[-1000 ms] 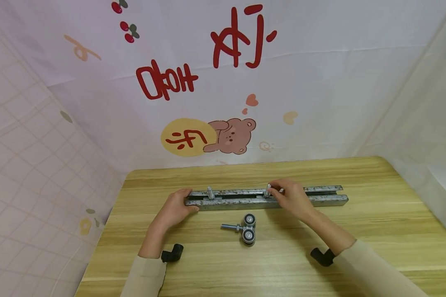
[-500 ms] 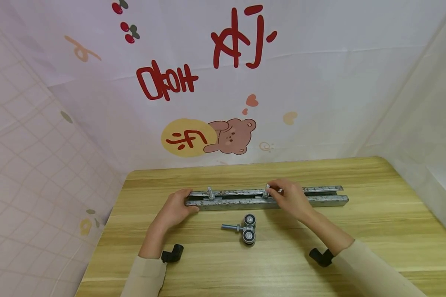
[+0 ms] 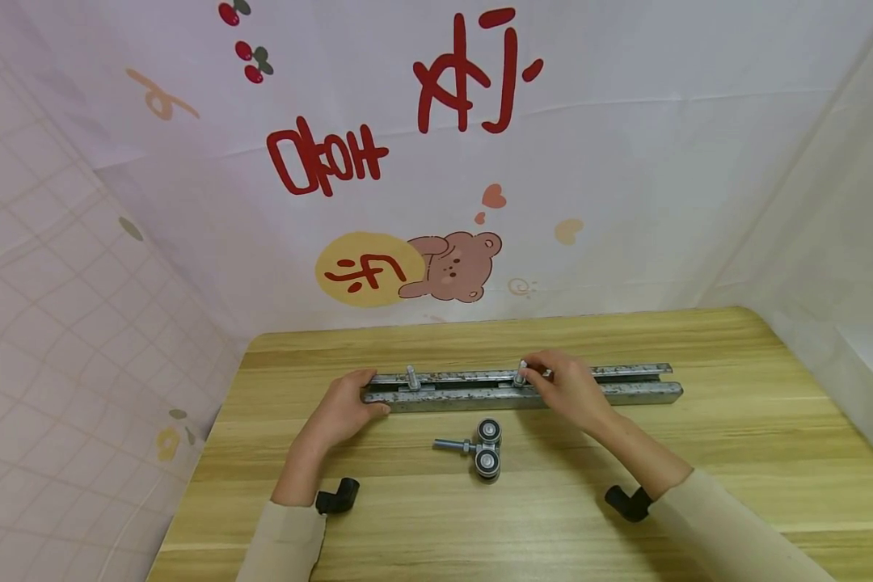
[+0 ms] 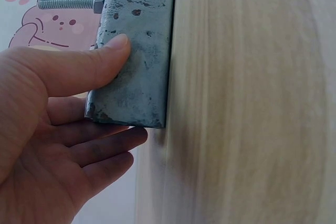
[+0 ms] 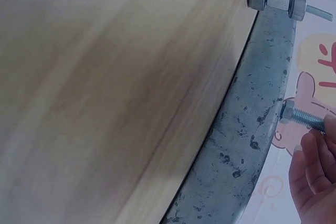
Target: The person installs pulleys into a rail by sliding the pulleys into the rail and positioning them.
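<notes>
A long steel channel rail, speckled with dark marks, lies across the table with its slot facing up. My left hand grips the rail's left end; in the left wrist view its thumb presses one side wall. Two threaded bolts stand up from the slot. The left bolt is untouched. My right hand pinches the right bolt by its threaded shank, above a hex nut. Whatever carries the bolts inside the rail is mostly hidden. In front of the rail lies a loose roller trolley with wheels and a threaded rod.
Two black elbow-shaped pieces rest on the wooden table: a left elbow beside the left forearm and a right elbow partly behind the right wrist. A printed white cloth hangs behind the table.
My right hand has shifted slightly left along the rail, and the pinched bolt has slid with it. The left hand, rail and loose trolley stay where they were.
</notes>
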Motion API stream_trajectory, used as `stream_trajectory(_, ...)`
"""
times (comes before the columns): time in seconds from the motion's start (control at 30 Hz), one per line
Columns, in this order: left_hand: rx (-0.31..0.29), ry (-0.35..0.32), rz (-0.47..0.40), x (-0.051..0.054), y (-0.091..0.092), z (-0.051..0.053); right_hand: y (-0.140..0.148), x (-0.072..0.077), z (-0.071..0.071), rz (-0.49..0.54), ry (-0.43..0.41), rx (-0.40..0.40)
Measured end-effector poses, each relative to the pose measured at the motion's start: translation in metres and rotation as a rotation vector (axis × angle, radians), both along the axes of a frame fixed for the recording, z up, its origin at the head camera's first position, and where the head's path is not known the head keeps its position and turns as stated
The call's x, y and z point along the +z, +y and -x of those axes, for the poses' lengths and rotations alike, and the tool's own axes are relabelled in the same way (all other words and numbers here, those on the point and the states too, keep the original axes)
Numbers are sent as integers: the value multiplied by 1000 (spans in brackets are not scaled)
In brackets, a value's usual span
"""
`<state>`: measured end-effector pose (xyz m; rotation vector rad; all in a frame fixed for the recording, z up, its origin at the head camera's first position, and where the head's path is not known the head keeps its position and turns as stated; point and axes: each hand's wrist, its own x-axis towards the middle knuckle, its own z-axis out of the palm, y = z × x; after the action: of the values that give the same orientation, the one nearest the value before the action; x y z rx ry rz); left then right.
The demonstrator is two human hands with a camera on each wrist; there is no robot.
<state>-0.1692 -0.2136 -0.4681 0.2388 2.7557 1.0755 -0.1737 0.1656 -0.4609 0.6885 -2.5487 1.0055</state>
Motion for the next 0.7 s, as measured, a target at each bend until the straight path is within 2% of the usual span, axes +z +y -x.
stream_trajectory(0.47, -1, 6, -4, 1, -1, 0, -2, -1, 2, -3, 11, 1)
stream_trajectory(0.7, 0, 1, -5, 1, -1, -1, 1, 4, -1, -22, 13, 9)
